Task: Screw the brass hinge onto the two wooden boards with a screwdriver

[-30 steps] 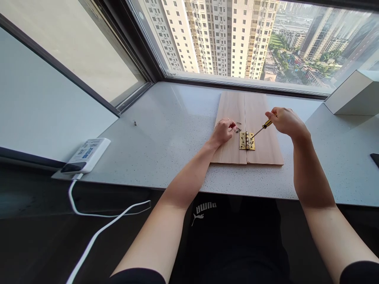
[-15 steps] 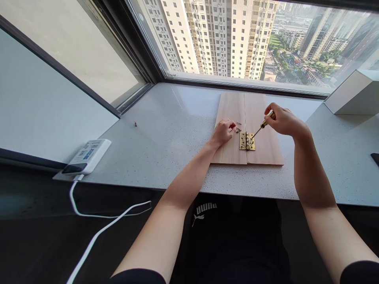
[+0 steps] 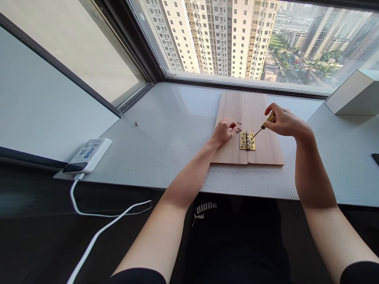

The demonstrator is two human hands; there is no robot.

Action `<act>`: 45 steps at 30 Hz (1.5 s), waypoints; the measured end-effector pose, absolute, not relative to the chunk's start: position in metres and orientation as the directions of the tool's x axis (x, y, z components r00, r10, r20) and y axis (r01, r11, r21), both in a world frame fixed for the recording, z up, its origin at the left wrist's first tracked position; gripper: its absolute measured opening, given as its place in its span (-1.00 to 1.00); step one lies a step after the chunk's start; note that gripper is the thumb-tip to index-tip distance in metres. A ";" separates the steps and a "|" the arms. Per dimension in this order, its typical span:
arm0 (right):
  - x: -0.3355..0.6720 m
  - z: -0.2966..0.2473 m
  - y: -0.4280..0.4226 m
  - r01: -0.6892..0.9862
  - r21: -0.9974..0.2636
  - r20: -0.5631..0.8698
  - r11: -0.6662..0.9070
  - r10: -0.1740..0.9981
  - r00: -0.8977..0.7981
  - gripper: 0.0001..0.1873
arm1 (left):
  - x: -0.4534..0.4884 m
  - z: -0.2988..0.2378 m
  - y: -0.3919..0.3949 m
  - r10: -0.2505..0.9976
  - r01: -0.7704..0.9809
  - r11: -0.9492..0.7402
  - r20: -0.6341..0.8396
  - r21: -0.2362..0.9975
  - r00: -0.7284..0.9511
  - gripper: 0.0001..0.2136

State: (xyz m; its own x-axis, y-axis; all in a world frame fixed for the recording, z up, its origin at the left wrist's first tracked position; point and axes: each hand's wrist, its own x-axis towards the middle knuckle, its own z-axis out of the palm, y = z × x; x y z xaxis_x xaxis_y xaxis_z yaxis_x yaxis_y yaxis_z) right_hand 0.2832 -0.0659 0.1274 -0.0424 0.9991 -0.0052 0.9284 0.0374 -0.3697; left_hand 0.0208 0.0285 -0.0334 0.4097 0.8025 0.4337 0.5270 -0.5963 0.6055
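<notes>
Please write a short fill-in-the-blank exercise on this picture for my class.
1. The right hand grips a yellow-handled ____.
2. The brass hinge lies across the seam between two ____.
3. The left hand's fingertips are nearest some small metal ____.

Answers: screwdriver; wooden boards; screws.

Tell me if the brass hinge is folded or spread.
Spread: the brass hinge lies flat across the seam of the wooden boards, both leaves showing.

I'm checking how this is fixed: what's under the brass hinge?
The brass hinge lies across the seam between two pale wooden boards. Wood shows all around it, but the surface and seam directly beneath it are covered.
</notes>
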 end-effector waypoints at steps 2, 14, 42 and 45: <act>0.282 0.127 -0.066 0.938 -0.347 0.011 -0.019 1.000 0.025 -0.69 | 0.021 -0.033 0.029 0.801 0.528 -0.598 0.436 0.603 0.411 -0.86; 0.281 0.127 -0.065 0.934 -0.357 0.023 0.004 1.000 0.004 -0.70 | 0.021 -0.033 0.028 0.807 0.538 -0.591 0.421 0.601 0.415 -0.86; 0.278 0.126 -0.066 0.940 -0.337 0.059 -0.055 0.995 0.079 -0.63 | 0.067 -0.027 -0.001 0.660 0.471 -0.711 0.266 0.522 0.702 -0.64; 0.283 0.125 -0.063 0.945 -0.323 0.044 -0.046 0.997 0.064 -0.66 | 0.072 -0.029 0.000 0.658 0.484 -0.724 0.282 0.490 0.698 -0.72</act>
